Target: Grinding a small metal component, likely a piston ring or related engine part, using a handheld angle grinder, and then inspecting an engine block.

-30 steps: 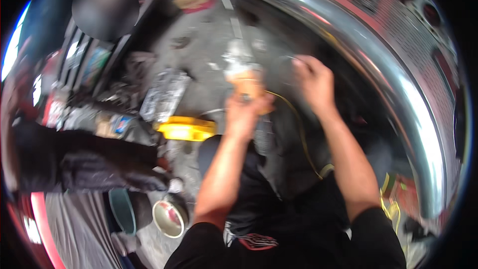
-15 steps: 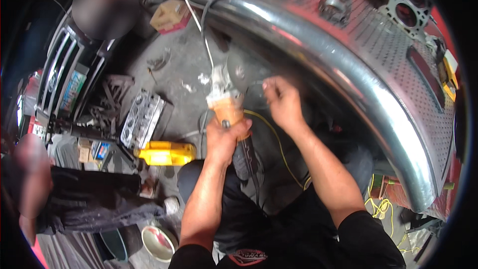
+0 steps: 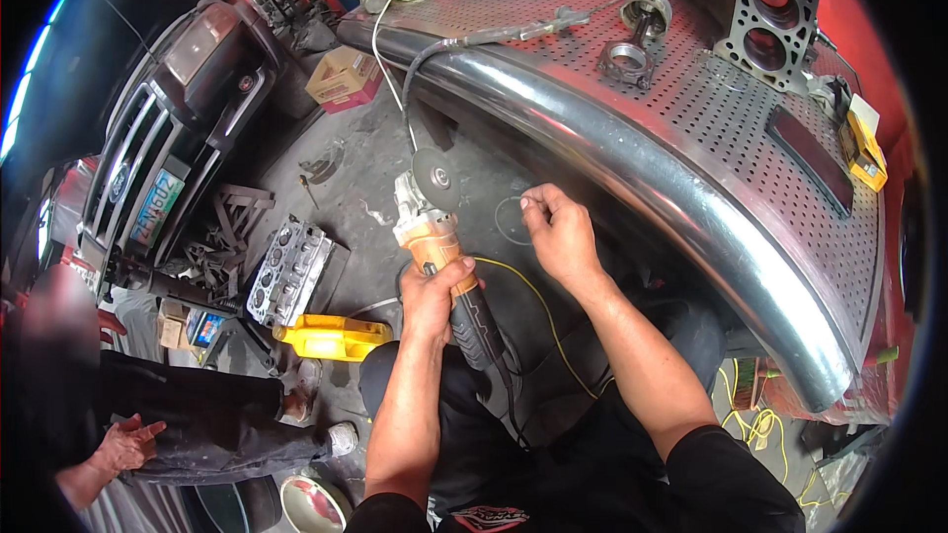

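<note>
My left hand [image 3: 431, 298] is wrapped round the orange and black body of an angle grinder [image 3: 434, 242]. Its head points away from me, and the round disc [image 3: 434, 178] faces up. Just right of the grinder, my right hand [image 3: 565, 242] pinches a thin metal ring [image 3: 497, 221], which looks like a piston ring, between thumb and fingertips. The ring hangs apart from the disc. A black cord runs from the grinder's rear end between my legs.
A curved metal bench [image 3: 681, 138] on the right bears a piston with its rod [image 3: 637, 39], an engine block [image 3: 765, 10] and a phone [image 3: 810, 160]. Leftward on the floor are a cylinder head [image 3: 288, 276], a yellow jug [image 3: 334, 337] and a carton [image 3: 344, 79]. A co-worker's hand [image 3: 128, 444] shows lower left.
The view has tilted up, showing more of the bench. The grinder has turned slightly left, its disc facing up more fully. The ring shows more clearly. A co-worker's hand has come into sight.
</note>
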Demonstrator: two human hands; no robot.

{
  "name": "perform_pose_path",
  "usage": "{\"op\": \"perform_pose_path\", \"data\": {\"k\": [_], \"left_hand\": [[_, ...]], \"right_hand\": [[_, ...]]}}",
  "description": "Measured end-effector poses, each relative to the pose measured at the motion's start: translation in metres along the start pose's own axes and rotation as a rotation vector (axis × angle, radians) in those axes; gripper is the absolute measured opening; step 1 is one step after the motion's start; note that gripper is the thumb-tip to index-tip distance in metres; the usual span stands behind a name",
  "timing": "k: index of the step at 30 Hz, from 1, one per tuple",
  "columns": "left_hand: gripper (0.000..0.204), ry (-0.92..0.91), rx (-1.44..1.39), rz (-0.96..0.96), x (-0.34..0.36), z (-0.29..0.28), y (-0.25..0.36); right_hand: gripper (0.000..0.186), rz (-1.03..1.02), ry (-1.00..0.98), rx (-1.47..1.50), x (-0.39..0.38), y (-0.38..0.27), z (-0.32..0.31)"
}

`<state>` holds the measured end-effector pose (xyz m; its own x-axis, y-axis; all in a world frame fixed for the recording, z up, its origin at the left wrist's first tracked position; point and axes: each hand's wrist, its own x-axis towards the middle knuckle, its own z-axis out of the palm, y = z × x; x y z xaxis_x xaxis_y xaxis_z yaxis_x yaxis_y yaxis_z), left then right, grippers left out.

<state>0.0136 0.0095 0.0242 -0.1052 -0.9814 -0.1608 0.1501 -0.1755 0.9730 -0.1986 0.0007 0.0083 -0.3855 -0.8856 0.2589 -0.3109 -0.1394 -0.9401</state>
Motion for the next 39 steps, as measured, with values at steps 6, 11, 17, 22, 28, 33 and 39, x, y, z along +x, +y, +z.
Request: {"op": "perform_pose_path", "data": {"k": [6,11,17,22,28,33,39], "left_hand": [[0.035,0.080,-0.093,0.036,-0.002,-0.012,0.005],[0.038,0.112,-0.214,0.008,0.019,-0.039,0.015],[0.045,0.107,-0.405,-0.105,0.026,-0.069,0.018],[0.046,0.101,-0.483,-0.139,0.022,-0.073,0.018],[0.053,0.138,-0.450,-0.234,0.024,-0.066,0.009],[0.044,0.109,-0.364,-0.183,0.018,-0.049,0.005],[0.033,0.105,-0.386,-0.077,0.005,-0.054,0.009]], "right_hand": [[0.024,-0.076,-0.350,-0.326,-0.017,-0.012,-0.008],[0.050,-0.090,-0.920,-0.354,-0.040,-0.001,-0.005],[0.039,-0.111,-0.866,-0.073,-0.078,-0.002,0.039],[0.044,-0.165,-0.857,-0.036,-0.079,0.001,0.039],[0.048,-0.245,-0.740,-0.186,-0.087,-0.014,0.029],[0.044,-0.275,-0.834,-0.299,-0.077,-0.021,0.015],[0.042,-0.128,-1.079,-0.324,-0.066,-0.026,0.005]]}}
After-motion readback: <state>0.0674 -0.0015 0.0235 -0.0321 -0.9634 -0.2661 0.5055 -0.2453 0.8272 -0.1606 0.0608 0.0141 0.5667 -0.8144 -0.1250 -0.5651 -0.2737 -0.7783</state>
